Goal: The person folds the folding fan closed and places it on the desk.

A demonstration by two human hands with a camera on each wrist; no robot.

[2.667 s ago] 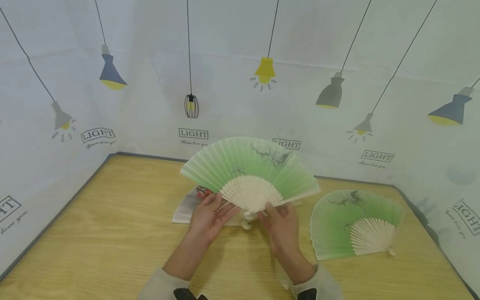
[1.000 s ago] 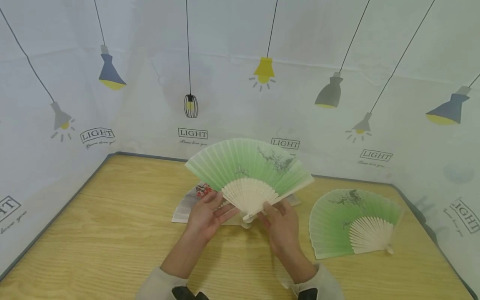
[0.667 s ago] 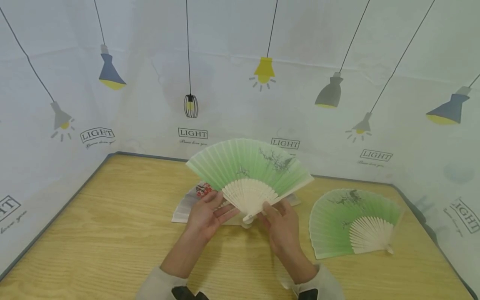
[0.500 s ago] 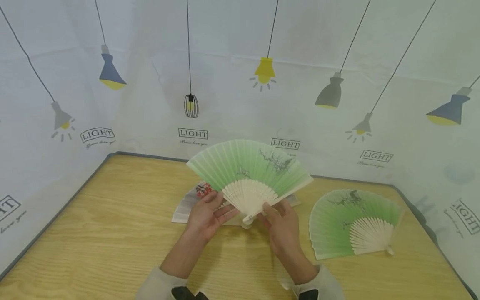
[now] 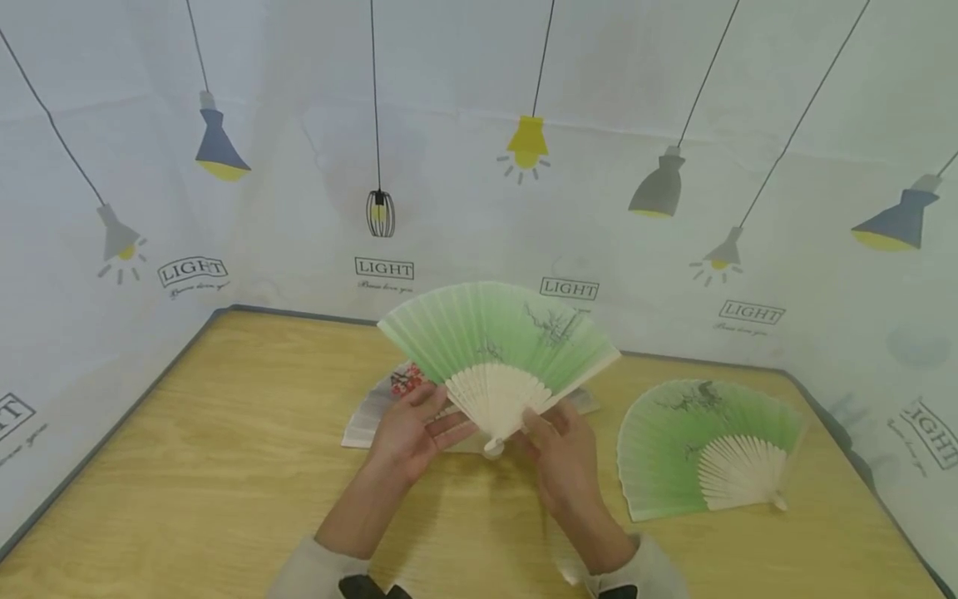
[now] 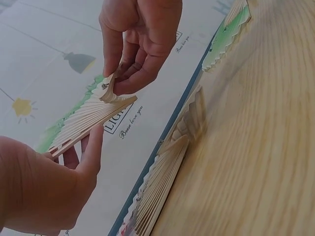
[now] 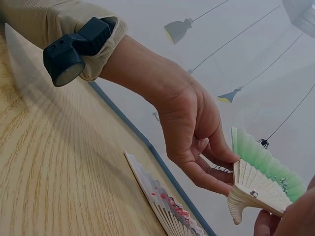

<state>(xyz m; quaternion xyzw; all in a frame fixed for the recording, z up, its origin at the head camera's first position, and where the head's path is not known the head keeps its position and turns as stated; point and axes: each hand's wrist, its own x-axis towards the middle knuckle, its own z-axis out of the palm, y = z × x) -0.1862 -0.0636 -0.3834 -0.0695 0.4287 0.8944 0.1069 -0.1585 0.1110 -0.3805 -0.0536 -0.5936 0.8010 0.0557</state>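
Head cam: L grip (image 5: 407, 428), R grip (image 5: 565, 452) pinched raised green fan (image 5: 490, 337); spread-hold step, presumably; next move prob. req'd steady support.

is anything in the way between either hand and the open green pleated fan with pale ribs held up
Nothing visible: the right hand and left hand both touch the raised green pleated fan with pale ribs. The greyish-white folding fan with red flowers lies below, on the wooden table.

held green fan (image 5: 479, 333) | spread slightly narrower | pivot end (image 5: 496, 443) lower
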